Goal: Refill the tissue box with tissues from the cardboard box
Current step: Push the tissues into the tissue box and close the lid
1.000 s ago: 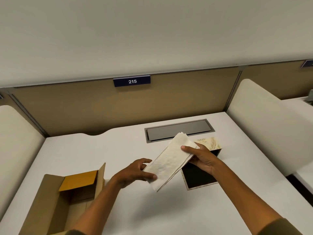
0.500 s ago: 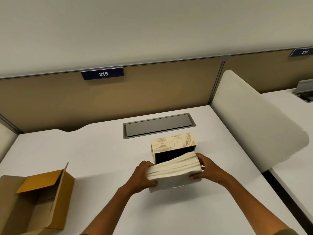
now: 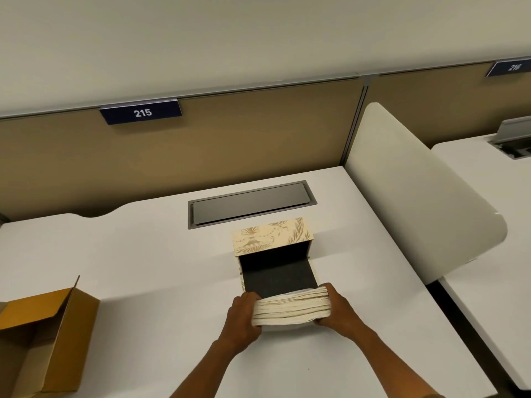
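Note:
A cream tissue box [image 3: 271,236] with a gold pattern stands on the white desk [image 3: 143,268], its black-lined flap folded down toward me and its dark inside showing. At the flap's near edge I hold a thick stack of white folded tissues [image 3: 291,309] level between both hands. My left hand [image 3: 242,317] grips the stack's left end and my right hand [image 3: 339,310] grips its right end. The open brown cardboard box [image 3: 48,340] lies on the desk at the lower left, far from both hands.
A grey cable hatch [image 3: 250,203] is set into the desk behind the tissue box. A tan partition with a "215" label [image 3: 142,112] runs along the back. A cream side divider [image 3: 416,196] borders the right, with another desk beyond it.
The tissue stack went from tilted and raised to level, pressed between both hands in front of the tissue box's open flap. My view shifted right, pushing the cardboard box toward the left edge.

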`<state>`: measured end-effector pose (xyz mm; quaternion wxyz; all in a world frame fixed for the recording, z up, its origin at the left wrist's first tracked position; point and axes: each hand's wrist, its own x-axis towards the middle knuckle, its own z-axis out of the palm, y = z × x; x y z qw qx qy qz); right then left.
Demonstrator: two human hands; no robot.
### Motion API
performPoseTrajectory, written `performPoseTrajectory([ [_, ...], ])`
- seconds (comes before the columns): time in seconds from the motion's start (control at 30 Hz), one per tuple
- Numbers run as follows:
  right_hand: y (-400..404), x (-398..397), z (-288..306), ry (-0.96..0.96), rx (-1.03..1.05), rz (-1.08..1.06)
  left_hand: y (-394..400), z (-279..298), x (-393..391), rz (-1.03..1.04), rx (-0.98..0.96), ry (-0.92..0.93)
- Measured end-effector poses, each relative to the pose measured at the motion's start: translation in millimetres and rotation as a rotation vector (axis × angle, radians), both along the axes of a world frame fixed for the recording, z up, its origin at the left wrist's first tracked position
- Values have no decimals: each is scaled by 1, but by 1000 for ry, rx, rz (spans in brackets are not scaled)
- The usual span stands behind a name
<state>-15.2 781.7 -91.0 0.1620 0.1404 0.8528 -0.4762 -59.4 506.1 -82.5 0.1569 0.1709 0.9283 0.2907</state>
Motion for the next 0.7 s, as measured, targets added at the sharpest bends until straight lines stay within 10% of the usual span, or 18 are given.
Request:
performPoseTrajectory([
  [0.27,-2,-1,-23,-3,41,18,-5,-22,6,-17,-188,-51],
  [0.7,22,-42,-2,-146,-110,9,-15,-10,-41,280,305,-447],
])
